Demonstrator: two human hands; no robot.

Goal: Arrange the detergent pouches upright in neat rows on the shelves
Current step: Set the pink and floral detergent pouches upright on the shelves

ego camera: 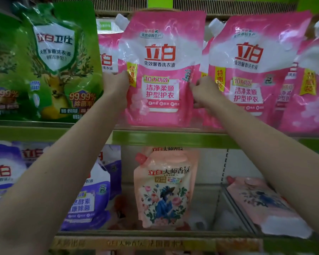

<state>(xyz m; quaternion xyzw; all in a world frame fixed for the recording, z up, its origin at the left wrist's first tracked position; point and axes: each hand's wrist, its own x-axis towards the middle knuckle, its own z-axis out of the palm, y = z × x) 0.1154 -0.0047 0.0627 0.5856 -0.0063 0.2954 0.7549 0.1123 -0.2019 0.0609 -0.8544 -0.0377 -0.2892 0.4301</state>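
Note:
A pink detergent pouch stands upright on the upper shelf, in the middle of the head view. My left hand grips its left edge and my right hand pinches its right edge. A second pink pouch stands upright just to its right, and a third pink pouch leans at the far right. Another pink pouch shows partly behind the held one, on its left.
Green pouches fill the upper shelf's left. On the lower shelf stand purple pouches at left and a peach floral pouch upright in the middle. A light pink pouch lies flat at right beside a wire divider.

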